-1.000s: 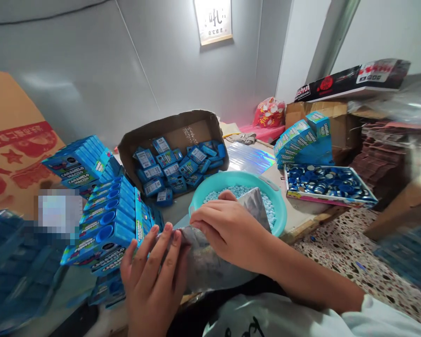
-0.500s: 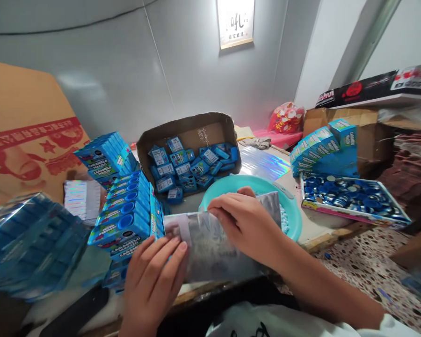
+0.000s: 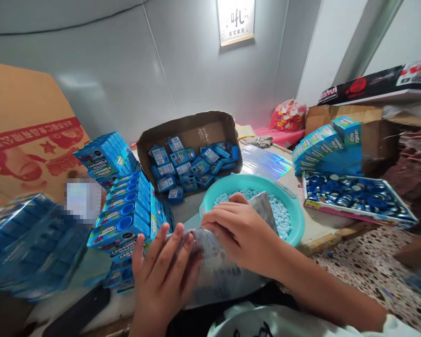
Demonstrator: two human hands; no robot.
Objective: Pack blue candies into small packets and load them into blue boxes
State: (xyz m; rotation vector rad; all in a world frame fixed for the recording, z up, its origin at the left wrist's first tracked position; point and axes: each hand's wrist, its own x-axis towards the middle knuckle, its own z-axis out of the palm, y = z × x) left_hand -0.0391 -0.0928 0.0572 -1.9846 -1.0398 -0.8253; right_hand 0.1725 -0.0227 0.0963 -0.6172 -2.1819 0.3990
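Observation:
A crumpled grey, partly see-through plastic bag (image 3: pixel 221 276) lies at the front edge of the table. My right hand (image 3: pixel 240 229) pinches its upper edge, fingers bent together. Against the bag's left end rests my left hand (image 3: pixel 164 276), its fingers stretched and spread. Behind my right hand stands a turquoise basin (image 3: pixel 296 220) of small pale blue pieces (image 3: pixel 282 217); a corner of the bag overlaps it. Just left of my left hand are stacked blue printed boxes (image 3: pixel 136 217) with round openings.
A cardboard box (image 3: pixel 185 126) of small blue packets is behind the basin. On the right, a tray (image 3: pixel 358 214) holds blue and silver round pieces beside more blue boxes (image 3: pixel 323 145). Wrapped blue packs (image 3: pixel 31 243) and a large carton (image 3: pixel 28 107) stand left.
My left hand's fingers have spread and lifted, and the bag's left end has folded and moved right. The bag covers less of the basin, showing more pale pieces.

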